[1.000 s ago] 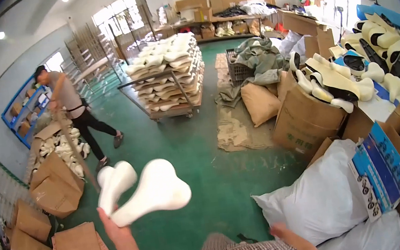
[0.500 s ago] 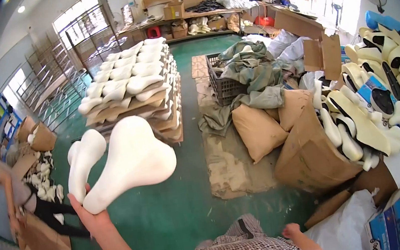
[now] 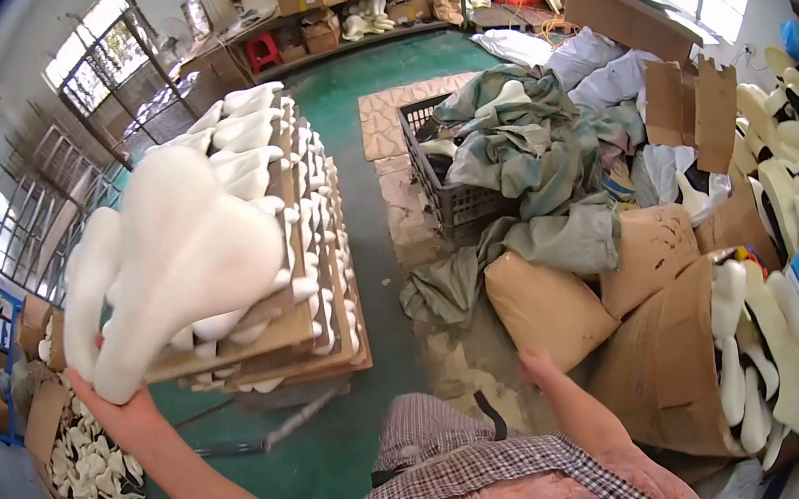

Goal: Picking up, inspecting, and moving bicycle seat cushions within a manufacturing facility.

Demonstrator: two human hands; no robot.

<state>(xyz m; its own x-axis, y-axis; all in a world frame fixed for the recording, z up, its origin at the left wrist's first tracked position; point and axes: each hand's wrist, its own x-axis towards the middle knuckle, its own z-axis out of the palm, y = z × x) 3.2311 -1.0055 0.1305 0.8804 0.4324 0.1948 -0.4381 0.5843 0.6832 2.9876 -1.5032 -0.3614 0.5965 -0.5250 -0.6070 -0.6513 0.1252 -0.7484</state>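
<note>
two white moulded pieces [image 3: 170, 270], one crate [image 3: 448, 198]

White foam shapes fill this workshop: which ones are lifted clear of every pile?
The two white foam shapes gripped in the left hand, raised before the stacked cart; all others rest in stacks, boxes or heaps.

Single head fisheye, looking down-forward over green floor [image 3: 360, 144]

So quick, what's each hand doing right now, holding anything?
Left hand: closed on the narrow ends of two white foam shapes, raised up.
Right hand: holds nothing, hanging low over the floor; fingers too blurred to tell open or closed.
</note>
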